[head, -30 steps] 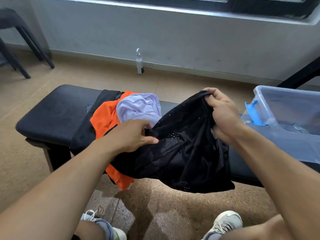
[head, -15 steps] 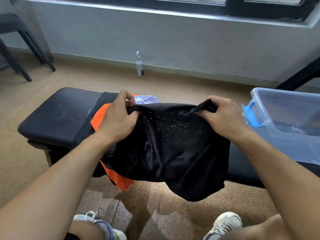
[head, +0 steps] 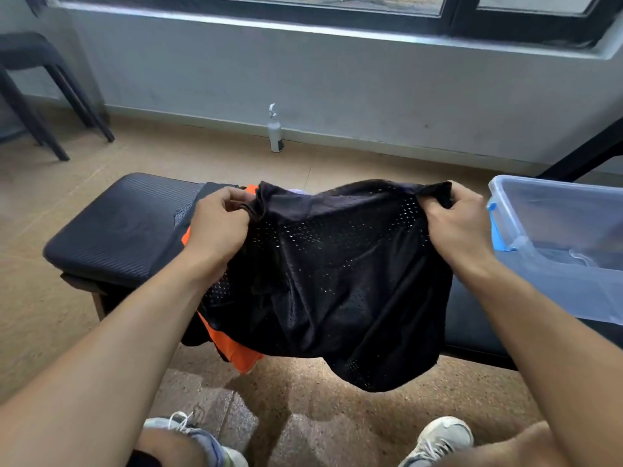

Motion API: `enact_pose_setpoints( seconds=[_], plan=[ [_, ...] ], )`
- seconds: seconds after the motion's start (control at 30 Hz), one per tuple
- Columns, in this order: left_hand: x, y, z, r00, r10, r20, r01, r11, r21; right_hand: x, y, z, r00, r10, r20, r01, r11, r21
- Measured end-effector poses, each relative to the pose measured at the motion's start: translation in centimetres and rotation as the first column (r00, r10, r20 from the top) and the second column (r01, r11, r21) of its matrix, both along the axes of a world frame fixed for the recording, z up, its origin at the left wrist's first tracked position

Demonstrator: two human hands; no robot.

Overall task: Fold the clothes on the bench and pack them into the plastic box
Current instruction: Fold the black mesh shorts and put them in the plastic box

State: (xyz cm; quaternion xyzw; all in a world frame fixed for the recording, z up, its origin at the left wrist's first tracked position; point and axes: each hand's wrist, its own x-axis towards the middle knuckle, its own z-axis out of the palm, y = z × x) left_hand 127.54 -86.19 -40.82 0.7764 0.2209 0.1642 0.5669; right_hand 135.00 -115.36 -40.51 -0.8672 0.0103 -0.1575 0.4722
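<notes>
Both forearms bare to the frame edge, no sleeves visible. No watch, rings or bands on left hand [head: 219,227] or right hand [head: 462,227]. Knees bare at bottom of frame; a dark hem edge shows beside the left knee, too little in view to identify the garment. Left shoe [head: 199,439]: light sneaker, white laces, blue-grey panel on the upper, pale yellowish-green tint at the sole edge. Right shoe [head: 438,439]: off-white/grey sneaker, white laces, looks worn and slightly dirty. Can't tell whether socks are worn.
</notes>
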Motion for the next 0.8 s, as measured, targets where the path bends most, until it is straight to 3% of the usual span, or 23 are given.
enact_pose_setpoints(
  seconds=[0.07, 0.17, 0.23, 0.37, 0.53, 0.63, 0.73, 0.8],
  plan=[
    [-0.1, -0.3, 0.3, 0.999, -0.020, 0.048, 0.025, 0.994, -0.106, 0.0, 0.1, 0.2, 0.999, 0.010, -0.037, -0.010, 1.000, -0.010],
    [-0.2, -0.9, -0.1, 0.989, -0.101, 0.104, 0.108, 0.992, -0.068, -0.4, 0.9, -0.6, 0.989, 0.086, -0.118, -0.110, 0.971, -0.214],
    [-0.2, -1.2, -0.4, 0.975, -0.192, 0.115, 0.197, 0.980, -0.033, -1.4, 2.1, -1.2, 0.966, 0.223, -0.133, -0.254, 0.916, -0.311],
    [-0.6, -2.2, -0.2, 0.920, -0.379, 0.097, 0.379, 0.925, 0.026, -3.7, 4.8, -1.4, 0.848, 0.514, -0.127, -0.527, 0.796, -0.299],
    [-1.6, -3.2, 0.8, 0.743, -0.667, 0.053, 0.662, 0.744, 0.088, -3.9, 6.1, -1.4, 0.712, 0.689, -0.134, -0.695, 0.666, -0.271],
    [-1.9, -3.4, 0.6, 0.757, -0.653, -0.005, 0.651, 0.753, 0.096, -3.2, 6.0, -1.8, 0.766, 0.642, -0.048, -0.629, 0.731, -0.263],
    [-1.7, -3.1, -0.8, 0.768, -0.622, -0.151, 0.640, 0.757, 0.132, -2.7, 5.6, -1.0, 0.876, 0.480, 0.046, -0.481, 0.876, 0.021],
    [-1.5, -2.9, -2.2, 0.746, -0.623, -0.235, 0.664, 0.722, 0.194, -2.3, 5.0, -0.1, 0.917, 0.386, 0.100, -0.398, 0.898, 0.189]
  ],
)
